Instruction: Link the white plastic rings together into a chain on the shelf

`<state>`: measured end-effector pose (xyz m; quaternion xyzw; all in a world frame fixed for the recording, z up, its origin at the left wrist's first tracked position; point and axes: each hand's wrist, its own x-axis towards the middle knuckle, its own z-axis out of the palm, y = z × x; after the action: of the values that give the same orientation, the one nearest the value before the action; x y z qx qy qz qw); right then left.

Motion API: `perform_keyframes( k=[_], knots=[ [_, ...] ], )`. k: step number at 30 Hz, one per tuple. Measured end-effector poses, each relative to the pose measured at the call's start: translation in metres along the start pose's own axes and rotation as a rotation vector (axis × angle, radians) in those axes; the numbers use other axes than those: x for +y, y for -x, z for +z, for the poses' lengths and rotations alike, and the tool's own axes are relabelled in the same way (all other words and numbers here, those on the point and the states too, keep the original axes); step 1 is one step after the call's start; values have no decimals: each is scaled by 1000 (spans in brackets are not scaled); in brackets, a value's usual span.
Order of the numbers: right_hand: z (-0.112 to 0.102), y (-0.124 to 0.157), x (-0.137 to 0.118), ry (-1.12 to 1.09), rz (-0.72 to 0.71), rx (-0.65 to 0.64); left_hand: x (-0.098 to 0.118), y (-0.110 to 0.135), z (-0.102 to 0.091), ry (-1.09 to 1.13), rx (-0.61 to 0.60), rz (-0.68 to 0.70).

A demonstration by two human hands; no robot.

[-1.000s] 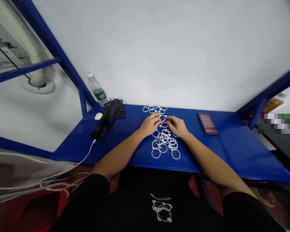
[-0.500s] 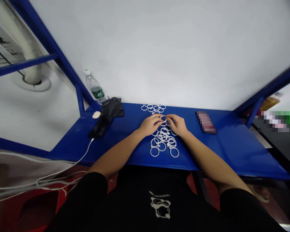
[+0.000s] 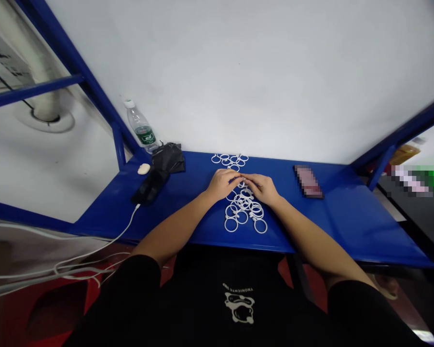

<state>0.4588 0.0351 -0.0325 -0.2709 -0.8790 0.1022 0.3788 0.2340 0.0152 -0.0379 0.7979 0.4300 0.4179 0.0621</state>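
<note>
White plastic rings with small clasps, like curtain rings, lie on the blue table (image 3: 195,221). A loose heap of rings (image 3: 244,205) spreads below my hands, and a smaller group (image 3: 224,157) lies by the wall. My left hand (image 3: 222,185) and my right hand (image 3: 263,187) meet above the heap, fingertips pinched together. Between them is a white ring, mostly hidden by the fingers.
To the left stand a clear bottle (image 3: 144,129), a black plastic bag (image 3: 168,157), a black device (image 3: 150,187) with a white cable (image 3: 130,221), and a cream-coloured round object (image 3: 143,168). A phone (image 3: 308,181) lies on the right.
My hands have come closer together, and the right hand has moved left until the fingertips meet. The ring that showed between them is now mostly covered.
</note>
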Motion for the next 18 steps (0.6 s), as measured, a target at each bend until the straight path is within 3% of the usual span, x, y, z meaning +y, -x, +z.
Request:
perform_keyframes(
  k=[8, 18],
  knots=[
    [2, 0, -1, -1, 136, 97, -1, 1, 1, 44, 11, 19],
    [0, -2, -7, -18, 52, 16, 0, 2, 3, 3, 29, -27]
  ],
)
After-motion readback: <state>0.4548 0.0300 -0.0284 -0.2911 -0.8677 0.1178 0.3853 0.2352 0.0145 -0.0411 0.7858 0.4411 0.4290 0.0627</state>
